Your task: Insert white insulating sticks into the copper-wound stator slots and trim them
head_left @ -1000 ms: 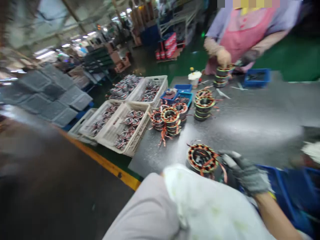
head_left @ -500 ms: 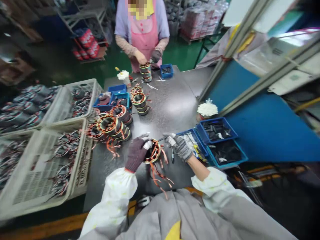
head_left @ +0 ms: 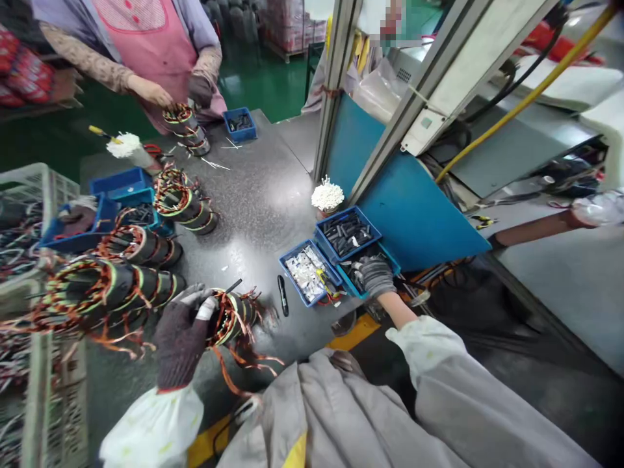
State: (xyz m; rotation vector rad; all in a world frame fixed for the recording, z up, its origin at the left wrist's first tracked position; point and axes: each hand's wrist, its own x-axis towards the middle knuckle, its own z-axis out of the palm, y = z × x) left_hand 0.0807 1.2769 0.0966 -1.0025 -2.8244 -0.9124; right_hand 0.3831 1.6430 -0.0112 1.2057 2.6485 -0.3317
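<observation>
Nearest you, your left hand point(head_left: 182, 335), in a dark maroon knit glove, grips the rim of a round metal core wound with copper-orange wire point(head_left: 238, 315), its loose orange leads trailing over the near side of the grey bench point(head_left: 258, 224). Your right hand point(head_left: 376, 275), in a striped grey glove, reaches into a teal plastic bin point(head_left: 359, 292) of black pieces; its fingertips are hidden, so you cannot tell how its grip stands. Between your hands lie a black marker pen point(head_left: 283, 296) and a blue bin of small white pieces point(head_left: 306, 273). Beyond the teal bin, touching it, sits a blue bin of black tubes point(head_left: 348, 233). Stacked wound cores point(head_left: 146, 286) lean at your left. Across the bench, a person in a pink apron point(head_left: 141, 32) handles an upright stack of cores point(head_left: 192, 135).
</observation>
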